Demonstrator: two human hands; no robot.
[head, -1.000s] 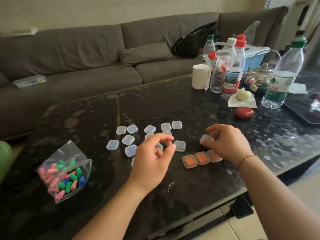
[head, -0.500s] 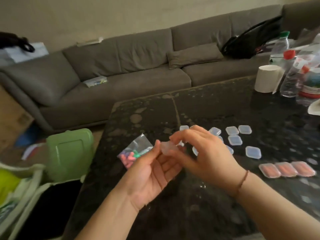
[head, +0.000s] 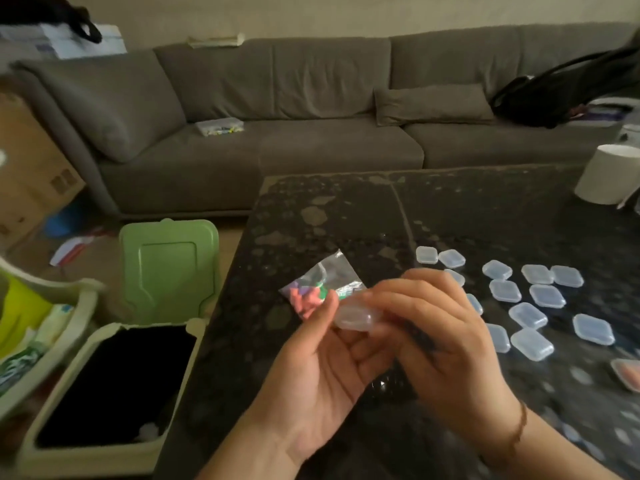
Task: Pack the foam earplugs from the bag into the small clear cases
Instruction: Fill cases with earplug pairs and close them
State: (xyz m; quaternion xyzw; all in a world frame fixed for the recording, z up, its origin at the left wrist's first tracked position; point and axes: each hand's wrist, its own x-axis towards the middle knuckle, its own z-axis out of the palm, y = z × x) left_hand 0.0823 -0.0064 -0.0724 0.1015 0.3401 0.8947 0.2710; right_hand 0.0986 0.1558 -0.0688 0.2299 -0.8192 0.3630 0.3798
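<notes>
Both hands hold one small clear case (head: 355,317) above the dark table's left part. My left hand (head: 318,372) lies palm up under it, thumb and fingers pinching its left end. My right hand (head: 440,344) grips its right end from above. Just behind the hands lies the clear bag (head: 320,284) of coloured foam earplugs, partly hidden by my left thumb. Several empty clear cases (head: 540,299) are scattered on the table to the right. A case with orange earplugs (head: 628,374) shows at the right edge.
The dark speckled table (head: 346,220) ends at a left edge near an open bin with a green lid (head: 169,268). A grey sofa (head: 311,133) runs behind. A white paper roll (head: 609,174) stands at the far right.
My view swung left, bringing the bin and floor into sight. My right hand carried a clear case from the table to my left hand; both now hold it in front of the bag.
</notes>
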